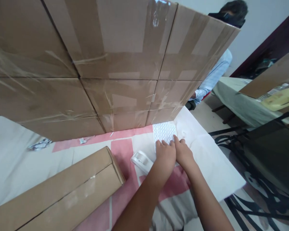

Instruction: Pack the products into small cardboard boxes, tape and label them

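Observation:
A white sheet (164,130) printed with rows of small blue outlines, like a sheet of labels, lies flat by the stacked cartons. My left hand (165,153) rests on its near part, fingertips apart. Against it, my right hand (183,151) reaches the sheet's right edge with the index finger stretched forward; its thumb is hidden. Both hands look open, though anything small beneath the fingers is out of sight. To the left of my left hand lies a white tape dispenser (142,160), partly covered by my forearm.
Taped cardboard cartons (132,64) form a wall ahead. A long cardboard box (69,189) lies at lower left on the pink and white cloth (122,147). White paper (207,157) hangs over the right edge. Beyond are a dark chair (267,157), a covered table (231,89) and another person (216,75).

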Action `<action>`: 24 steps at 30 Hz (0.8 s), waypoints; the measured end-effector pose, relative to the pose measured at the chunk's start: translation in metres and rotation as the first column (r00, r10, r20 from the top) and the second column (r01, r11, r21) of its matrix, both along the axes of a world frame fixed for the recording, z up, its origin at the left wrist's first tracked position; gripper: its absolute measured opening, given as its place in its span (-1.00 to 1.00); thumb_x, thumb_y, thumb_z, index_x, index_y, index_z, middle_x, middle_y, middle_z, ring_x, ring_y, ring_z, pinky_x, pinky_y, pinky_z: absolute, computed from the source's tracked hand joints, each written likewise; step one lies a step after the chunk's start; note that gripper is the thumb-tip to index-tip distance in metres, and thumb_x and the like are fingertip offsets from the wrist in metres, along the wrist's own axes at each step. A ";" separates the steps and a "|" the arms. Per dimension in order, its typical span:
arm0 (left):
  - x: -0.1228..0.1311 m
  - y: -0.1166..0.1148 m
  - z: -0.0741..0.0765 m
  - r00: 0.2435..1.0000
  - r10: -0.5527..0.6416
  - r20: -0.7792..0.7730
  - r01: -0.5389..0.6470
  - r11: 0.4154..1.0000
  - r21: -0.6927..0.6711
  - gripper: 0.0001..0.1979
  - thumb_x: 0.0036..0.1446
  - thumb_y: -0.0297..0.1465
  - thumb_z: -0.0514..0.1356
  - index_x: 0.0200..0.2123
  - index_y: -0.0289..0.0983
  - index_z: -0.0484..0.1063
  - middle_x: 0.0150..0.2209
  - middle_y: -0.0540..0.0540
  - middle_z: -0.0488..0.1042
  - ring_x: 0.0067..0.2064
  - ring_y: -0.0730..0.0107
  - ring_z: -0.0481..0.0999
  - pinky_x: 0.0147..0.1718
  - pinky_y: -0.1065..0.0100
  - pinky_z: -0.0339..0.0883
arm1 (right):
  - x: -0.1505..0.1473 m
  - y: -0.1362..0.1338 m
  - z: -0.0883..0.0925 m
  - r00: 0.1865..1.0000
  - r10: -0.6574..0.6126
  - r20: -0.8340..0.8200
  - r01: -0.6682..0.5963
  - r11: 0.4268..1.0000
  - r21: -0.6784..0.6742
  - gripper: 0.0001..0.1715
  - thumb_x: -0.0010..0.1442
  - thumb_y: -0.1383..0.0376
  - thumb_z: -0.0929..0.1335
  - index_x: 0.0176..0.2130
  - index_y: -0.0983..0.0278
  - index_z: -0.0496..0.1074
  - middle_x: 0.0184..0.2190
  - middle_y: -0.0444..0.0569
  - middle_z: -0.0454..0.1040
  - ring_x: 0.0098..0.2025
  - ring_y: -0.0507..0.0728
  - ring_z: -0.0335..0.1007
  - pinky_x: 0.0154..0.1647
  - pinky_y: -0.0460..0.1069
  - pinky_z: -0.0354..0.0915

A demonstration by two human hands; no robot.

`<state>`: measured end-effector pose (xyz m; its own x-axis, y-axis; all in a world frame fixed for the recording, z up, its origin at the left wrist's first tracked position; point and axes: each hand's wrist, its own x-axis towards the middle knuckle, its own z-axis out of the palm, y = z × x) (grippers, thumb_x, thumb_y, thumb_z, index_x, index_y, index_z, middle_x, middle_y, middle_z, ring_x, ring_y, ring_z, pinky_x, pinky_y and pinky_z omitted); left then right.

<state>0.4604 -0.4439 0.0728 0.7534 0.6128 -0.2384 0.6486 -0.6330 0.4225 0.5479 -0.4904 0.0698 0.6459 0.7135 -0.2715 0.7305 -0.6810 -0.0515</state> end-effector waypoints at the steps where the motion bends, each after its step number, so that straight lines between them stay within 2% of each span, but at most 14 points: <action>1: 0.001 -0.001 0.000 1.000 -0.006 -0.006 0.006 1.000 0.009 -0.47 0.39 -0.45 -0.09 0.39 -0.31 0.18 0.24 -0.45 0.42 0.36 -0.06 0.30 0.32 -0.10 -0.01 | 0.002 0.000 -0.001 1.000 -0.015 -0.020 0.016 1.000 0.016 -0.30 0.45 0.18 0.13 0.47 0.28 -0.04 0.10 0.34 0.34 0.04 0.39 0.48 -0.11 0.11 0.28; 3: 0.001 -0.003 0.000 0.999 -0.044 -0.030 0.045 0.999 0.016 -0.44 0.39 -0.46 -0.10 0.43 -0.32 0.10 0.27 -0.44 0.39 0.37 -0.03 0.30 0.35 -0.09 -0.04 | 0.006 -0.001 -0.002 0.999 -0.034 -0.037 0.036 0.998 0.045 -0.30 0.45 0.18 0.13 0.47 0.30 -0.05 0.10 0.35 0.35 0.07 0.40 0.47 -0.10 0.11 0.29; 4: 0.001 -0.003 0.000 0.996 -0.076 -0.045 0.076 0.997 0.014 -0.41 0.37 -0.44 -0.03 0.44 -0.31 0.07 0.31 -0.43 0.34 0.39 -0.05 0.27 0.36 -0.08 -0.06 | 0.006 -0.001 -0.002 0.999 -0.035 -0.035 0.037 0.998 0.056 -0.30 0.45 0.19 0.13 0.47 0.31 -0.05 0.09 0.35 0.36 0.09 0.41 0.46 -0.09 0.11 0.29; 5: 0.000 -0.003 0.000 0.992 -0.110 -0.063 0.111 0.994 0.009 -0.35 0.32 -0.41 0.08 0.45 -0.29 0.05 0.36 -0.43 0.27 0.41 -0.09 0.22 0.37 -0.09 -0.06 | 0.007 -0.002 -0.002 0.999 -0.030 -0.029 0.031 0.997 0.067 -0.30 0.45 0.20 0.13 0.47 0.32 -0.05 0.09 0.36 0.37 0.10 0.41 0.45 -0.08 0.11 0.28; 8: -0.002 -0.006 0.003 0.978 -0.175 -0.112 0.175 0.985 -0.006 0.03 0.05 -0.37 0.35 0.49 -0.33 -0.11 0.44 -0.48 0.07 0.47 -0.24 0.07 0.38 -0.09 -0.04 | 0.009 -0.005 0.000 1.000 -0.011 -0.019 0.013 0.995 0.101 -0.31 0.46 0.22 0.12 0.47 0.32 -0.04 0.08 0.36 0.40 0.07 0.39 0.48 -0.10 0.11 0.29; 11: -0.006 -0.016 0.009 0.974 -0.182 -0.134 0.183 0.983 -0.008 0.14 0.03 -0.35 0.38 0.50 -0.39 -0.25 0.41 -0.57 0.10 0.44 -0.33 0.10 0.34 -0.10 0.09 | 0.023 -0.011 0.002 0.997 0.019 -0.070 -0.010 0.993 0.114 -0.25 0.40 0.14 0.25 0.45 0.27 0.04 0.06 0.30 0.46 -0.01 0.35 0.53 -0.12 0.09 0.29; 14: -0.015 -0.043 0.006 0.961 -0.215 -0.172 0.221 0.975 0.019 0.18 0.02 -0.25 0.39 0.51 -0.41 -0.26 0.42 -0.64 0.03 0.43 -0.53 0.05 0.30 -0.32 0.06 | 0.050 -0.019 0.004 0.981 0.049 -0.190 -0.027 0.992 0.120 -0.11 0.15 0.06 0.47 0.35 0.24 0.25 -0.07 0.14 0.57 -0.07 0.31 0.53 -0.13 0.06 0.31; 16: -0.025 -0.076 -0.009 0.936 -0.289 -0.199 0.294 0.956 -0.005 0.23 -0.05 -0.08 0.43 0.50 -0.41 -0.16 0.44 -0.63 -0.07 0.44 -0.63 -0.05 0.29 -0.48 -0.07 | 0.068 -0.025 0.005 0.966 0.051 -0.253 0.007 0.975 0.221 -0.18 0.12 0.05 0.49 0.27 0.27 0.36 -0.21 0.06 0.60 -0.16 0.26 0.54 -0.16 0.04 0.32; 17: -0.032 -0.096 -0.022 0.922 -0.332 -0.199 0.336 0.942 -0.019 0.20 -0.08 -0.02 0.43 0.48 -0.42 -0.03 0.45 -0.60 -0.10 0.44 -0.64 -0.08 0.29 -0.52 -0.09 | 0.075 -0.028 0.006 0.963 0.049 -0.267 0.035 0.952 0.303 -0.24 0.15 0.03 0.46 0.24 0.29 0.39 -0.27 0.03 0.60 -0.21 0.23 0.54 -0.18 0.03 0.32; 18: -0.041 -0.117 -0.036 0.921 -0.336 -0.195 0.342 0.940 -0.007 0.03 0.01 -0.09 0.39 0.44 -0.41 0.12 0.44 -0.56 -0.04 0.43 -0.60 -0.02 0.27 -0.52 -0.01 | 0.081 -0.030 0.007 0.961 0.048 -0.272 0.064 0.919 0.390 -0.30 0.19 0.02 0.42 0.21 0.29 0.42 -0.32 0.00 0.59 -0.25 0.21 0.53 -0.19 0.03 0.32; 19: -0.052 -0.138 -0.051 0.946 -0.304 -0.113 0.313 0.947 0.069 -0.26 0.18 -0.20 0.28 0.37 -0.36 0.28 0.41 -0.49 0.12 0.42 -0.49 0.11 0.24 -0.47 0.12 | 0.084 -0.032 0.008 0.961 0.046 -0.273 0.092 0.879 0.468 -0.36 0.23 0.01 0.39 0.18 0.28 0.45 -0.37 -0.03 0.58 -0.29 0.19 0.53 -0.20 0.03 0.32; 21: -0.076 -0.171 -0.076 0.972 -0.212 0.104 0.182 0.953 0.244 -0.55 0.26 -0.42 0.17 0.20 -0.28 0.50 0.21 -0.41 0.46 0.27 -0.31 0.43 0.13 -0.29 0.38 | 0.086 -0.035 0.012 0.960 0.038 -0.276 0.133 0.809 0.573 -0.43 0.23 -0.01 0.38 0.10 0.25 0.50 -0.43 -0.08 0.57 -0.32 0.17 0.52 -0.20 0.03 0.32; 23: -0.102 -0.183 -0.086 0.960 -0.203 0.194 0.143 0.948 0.286 -0.56 0.26 -0.54 0.11 0.14 -0.16 0.54 0.00 -0.26 0.64 0.11 -0.01 0.60 0.07 -0.02 0.49 | 0.083 -0.036 0.015 0.955 0.045 -0.294 0.158 0.761 0.629 -0.48 0.20 -0.01 0.40 0.03 0.23 0.54 -0.46 -0.10 0.55 -0.33 0.17 0.52 -0.19 0.02 0.31; 24: -0.113 -0.180 -0.083 0.939 -0.178 0.293 0.085 0.949 0.304 -0.59 0.26 -0.55 0.11 0.07 -0.14 0.57 -0.14 -0.20 0.68 -0.04 0.09 0.67 -0.03 0.09 0.54 | 0.081 -0.036 0.016 0.950 0.055 -0.307 0.168 0.740 0.652 -0.50 0.20 -0.01 0.40 0.00 0.23 0.55 -0.48 -0.11 0.55 -0.34 0.16 0.52 -0.20 0.02 0.30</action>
